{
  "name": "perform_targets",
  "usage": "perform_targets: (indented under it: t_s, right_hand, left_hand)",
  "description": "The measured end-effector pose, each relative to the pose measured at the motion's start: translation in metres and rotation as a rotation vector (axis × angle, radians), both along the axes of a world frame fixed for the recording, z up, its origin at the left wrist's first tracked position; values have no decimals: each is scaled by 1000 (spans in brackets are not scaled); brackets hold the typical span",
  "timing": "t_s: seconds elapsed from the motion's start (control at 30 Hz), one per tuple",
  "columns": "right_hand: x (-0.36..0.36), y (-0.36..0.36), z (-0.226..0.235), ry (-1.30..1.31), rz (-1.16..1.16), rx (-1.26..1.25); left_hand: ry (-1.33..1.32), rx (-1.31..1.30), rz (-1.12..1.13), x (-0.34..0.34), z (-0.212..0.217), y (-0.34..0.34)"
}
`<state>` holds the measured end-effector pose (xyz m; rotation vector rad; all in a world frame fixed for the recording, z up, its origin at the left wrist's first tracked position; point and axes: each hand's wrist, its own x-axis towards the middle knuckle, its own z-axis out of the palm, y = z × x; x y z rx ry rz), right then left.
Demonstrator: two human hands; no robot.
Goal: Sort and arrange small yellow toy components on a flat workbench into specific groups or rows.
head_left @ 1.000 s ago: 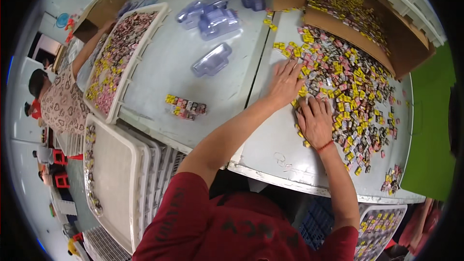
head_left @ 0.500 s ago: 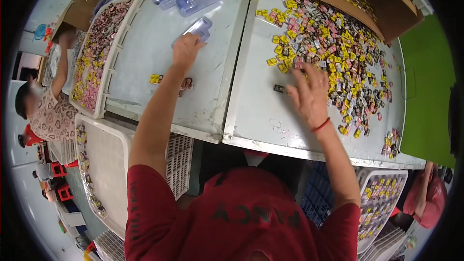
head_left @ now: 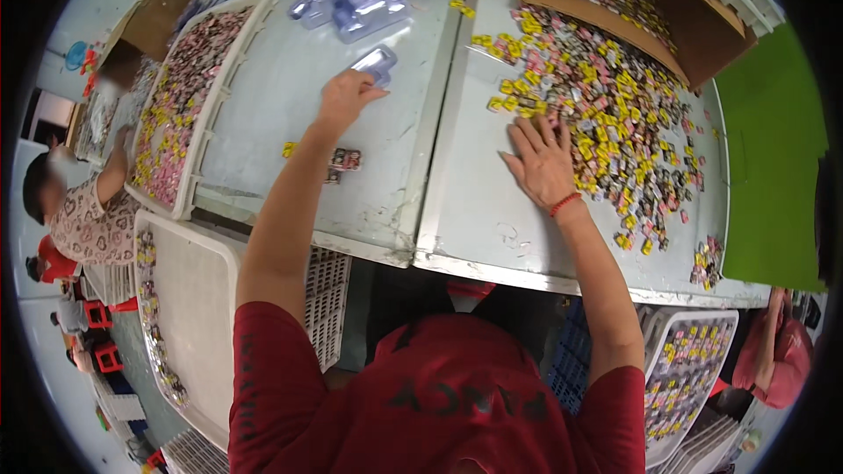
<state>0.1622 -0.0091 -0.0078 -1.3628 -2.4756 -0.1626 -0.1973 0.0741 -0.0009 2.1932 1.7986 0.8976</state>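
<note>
My left hand (head_left: pixel 347 96) is closed at the near end of a small clear plastic blister tray (head_left: pixel 378 63) on the left tabletop. Its fingers pinch the tray's edge and partly cover it. A few small wrapped pieces (head_left: pixel 346 159) in dark and pink lie below my left wrist, with a yellow one (head_left: pixel 289 150) across the forearm. My right hand (head_left: pixel 543 162), with a red cord at the wrist, reaches to the left edge of a heap of small yellow, pink and black packets (head_left: pixel 615 105). Its fingers are stretched out with the thumb apart, fingertips touching packets.
More clear trays (head_left: pixel 360 4) lie stacked at the back. A cardboard box (head_left: pixel 702 26) spills packets at the back right. A white crate (head_left: pixel 189 123) of packets stands at the left, near a co-worker (head_left: pixel 88 211). A gap (head_left: pixel 436 123) divides the two tabletops.
My right hand has moved up and left, its fingertips onto the heap. The dark piece that lay beside it no longer shows. The co-worker's arm on the left has come down.
</note>
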Motion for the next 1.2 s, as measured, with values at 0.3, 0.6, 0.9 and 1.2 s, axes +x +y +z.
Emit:
perform_targets:
  t_s: [0.3,0.6,0.9,1.2]
  right_hand:
    - [-7,-28,9,57,-34,29]
    - [-21,-61,-5,168,-3,-78]
    - [10,-77,4,506,-113,-16]
    - [55,-105,-1,418,-387,91]
  left_hand:
    - [-41,11,-74,-12,-7,5]
    - [38,-9,194,-4,-8,17]
    - [496,516,-490,108,45,-104]
    - [-32,140,-699,176,5,-170]
